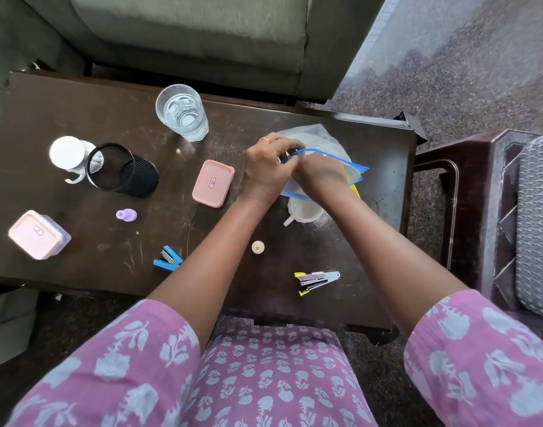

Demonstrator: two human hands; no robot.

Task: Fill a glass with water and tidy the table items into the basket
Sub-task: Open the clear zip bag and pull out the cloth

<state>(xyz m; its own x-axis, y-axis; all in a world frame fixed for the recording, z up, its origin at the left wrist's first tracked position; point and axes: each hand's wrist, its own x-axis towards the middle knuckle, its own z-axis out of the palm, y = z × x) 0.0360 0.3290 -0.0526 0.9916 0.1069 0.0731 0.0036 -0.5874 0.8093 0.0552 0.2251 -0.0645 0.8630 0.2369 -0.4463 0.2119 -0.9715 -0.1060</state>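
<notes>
Pink elbow-length sleeves (pixel 119 359) and dress (pixel 273 380), pale floral print; thin gold ring (pixel 265 139) on left hand (pixel 265 171)

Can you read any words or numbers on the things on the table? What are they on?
Red-edged label on the pink lid: too blurred to read.
Small label on the pink box: too small to read.
No other writing shows.

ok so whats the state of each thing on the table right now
glass: upright, holds water
zip bag: mouth parted, pinched by left hand and right hand
mesh pen cup: upright, empty
pink box: closed
lilac box: lid on
white cup: upright, partly under the bag
</notes>
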